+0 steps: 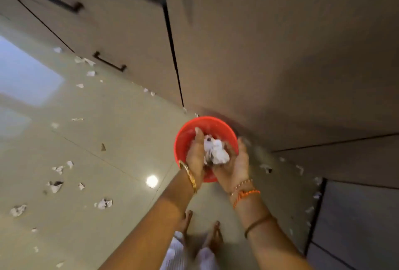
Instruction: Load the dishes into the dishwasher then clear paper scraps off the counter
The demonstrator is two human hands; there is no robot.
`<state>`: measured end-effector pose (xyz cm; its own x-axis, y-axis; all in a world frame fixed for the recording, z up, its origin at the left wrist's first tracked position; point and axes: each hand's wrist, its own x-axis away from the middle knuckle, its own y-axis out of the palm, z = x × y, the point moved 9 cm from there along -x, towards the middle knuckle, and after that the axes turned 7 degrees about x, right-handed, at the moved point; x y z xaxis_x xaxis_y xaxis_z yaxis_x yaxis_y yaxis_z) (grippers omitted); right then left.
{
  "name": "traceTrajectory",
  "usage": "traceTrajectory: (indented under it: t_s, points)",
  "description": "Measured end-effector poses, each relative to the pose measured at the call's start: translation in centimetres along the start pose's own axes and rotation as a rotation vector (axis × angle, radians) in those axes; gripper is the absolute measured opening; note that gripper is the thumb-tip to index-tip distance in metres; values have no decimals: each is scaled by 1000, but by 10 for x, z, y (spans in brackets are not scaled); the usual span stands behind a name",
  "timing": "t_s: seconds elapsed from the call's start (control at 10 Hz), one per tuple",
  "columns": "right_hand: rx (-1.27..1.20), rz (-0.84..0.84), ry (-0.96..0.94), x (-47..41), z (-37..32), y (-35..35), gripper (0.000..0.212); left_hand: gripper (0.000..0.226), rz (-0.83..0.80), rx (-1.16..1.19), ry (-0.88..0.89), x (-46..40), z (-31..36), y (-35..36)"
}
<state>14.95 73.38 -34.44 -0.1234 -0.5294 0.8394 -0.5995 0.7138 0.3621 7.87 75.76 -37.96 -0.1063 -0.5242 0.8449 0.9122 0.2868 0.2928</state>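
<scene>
A wad of crumpled white paper scraps (216,151) lies cupped between my left hand (196,153) and my right hand (234,166), both held together directly over a red plastic bin (187,133) that stands on the floor against the cabinet base. My left hand presses the wad from the left, and my right palm faces up under it. More torn paper scraps (104,203) lie scattered across the glossy beige floor tiles to the left and along the cabinet foot at the right (266,167).
Tall beige cabinet fronts with dark bar handles (109,61) rise behind the bin. A dark lower panel (356,222) sits at the right. My bare feet (213,235) stand just behind my arms. A ceiling light reflects on the tile (151,181).
</scene>
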Motion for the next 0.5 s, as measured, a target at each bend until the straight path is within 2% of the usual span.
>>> traceTrajectory:
  t_s: [0.1, 0.2, 0.3, 0.4, 0.5]
  points:
    - [23, 147, 22, -67, 28, -39, 52, 87, 141, -175, 10, -66, -19, -34]
    - [47, 264, 20, -95, 50, -77, 33, 54, 264, -292, 13, -85, -42, -60]
    - [107, 408, 15, -97, 67, -107, 28, 36, 262, -317, -49, -84, -57, -68]
    - [55, 543, -117, -66, 43, -113, 34, 30, 256, -351, -48, -67, -52, -57]
    - [-103, 693, -357, -11, -4, -111, 44, 30, 236, -419, 0, -27, -32, -32]
